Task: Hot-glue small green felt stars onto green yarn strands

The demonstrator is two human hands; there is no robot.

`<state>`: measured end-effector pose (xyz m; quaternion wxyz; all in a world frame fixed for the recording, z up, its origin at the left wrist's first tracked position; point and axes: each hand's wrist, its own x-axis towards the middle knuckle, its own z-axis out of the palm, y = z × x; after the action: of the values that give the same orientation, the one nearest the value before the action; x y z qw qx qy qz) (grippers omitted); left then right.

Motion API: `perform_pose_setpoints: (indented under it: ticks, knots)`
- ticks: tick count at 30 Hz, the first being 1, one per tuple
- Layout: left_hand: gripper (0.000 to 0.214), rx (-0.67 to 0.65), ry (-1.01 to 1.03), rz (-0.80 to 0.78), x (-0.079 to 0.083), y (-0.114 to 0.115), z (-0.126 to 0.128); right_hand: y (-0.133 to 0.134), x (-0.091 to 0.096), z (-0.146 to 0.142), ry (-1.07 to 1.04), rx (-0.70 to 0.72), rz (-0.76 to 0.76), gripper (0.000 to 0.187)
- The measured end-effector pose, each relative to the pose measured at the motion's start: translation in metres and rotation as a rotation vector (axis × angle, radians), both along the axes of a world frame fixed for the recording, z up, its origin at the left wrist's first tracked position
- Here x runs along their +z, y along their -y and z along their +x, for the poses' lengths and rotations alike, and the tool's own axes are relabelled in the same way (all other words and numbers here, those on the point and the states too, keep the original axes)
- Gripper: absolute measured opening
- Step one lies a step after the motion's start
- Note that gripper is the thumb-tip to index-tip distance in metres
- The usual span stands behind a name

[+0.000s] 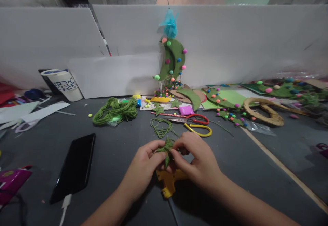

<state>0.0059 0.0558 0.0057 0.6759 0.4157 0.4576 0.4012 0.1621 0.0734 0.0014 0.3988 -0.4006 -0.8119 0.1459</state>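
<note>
A small green yarn-wrapped star [167, 148] is held up between my two hands at the front of the table. My left hand [148, 159] grips its left side with thumb and fingers. On the other side, my right hand [196, 154] pinches at the star's right edge, its fingertips partly hidden. A loose length of green yarn [161, 127] lies just beyond the star. Under my hands rests a yellow-orange glue gun [167, 185], partly covered by them. Scissors [197, 124] with one red and one yellow handle lie behind my right hand.
A black phone [74, 166] with a white cable lies left. Behind are a green yarn skein [115, 111] and loose green stars [159, 109]. A green crescent with pompoms [179, 53] hangs before the white board [123, 31]. Straw-coloured rings [261, 111] sit right.
</note>
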Motion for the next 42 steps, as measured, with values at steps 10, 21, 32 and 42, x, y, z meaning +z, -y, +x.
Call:
perform_pose_setpoints:
  ticks: [10, 21, 32, 42]
  knots:
    - [0.022, 0.037, -0.034, -0.010, -0.0046, -0.0023, -0.0003, 0.0002, -0.0010, -0.0006, 0.004, 0.057, -0.007, 0.010]
    - [0.018, 0.018, -0.158, 0.045, -0.0009, -0.0009, 0.0008, 0.0028, 0.0013, 0.0003, 0.035, 0.030, -0.036, 0.008]
    - [0.021, 0.014, -0.242, 0.111, -0.0038, -0.0013, 0.0000, 0.0017, 0.0020, 0.0000, 0.059, -0.033, -0.076, 0.007]
    - [0.024, 0.006, -0.455, 0.272, -0.0060, 0.0039, -0.0012, 0.0024, 0.0013, -0.0024, 0.080, -0.102, -0.168, 0.008]
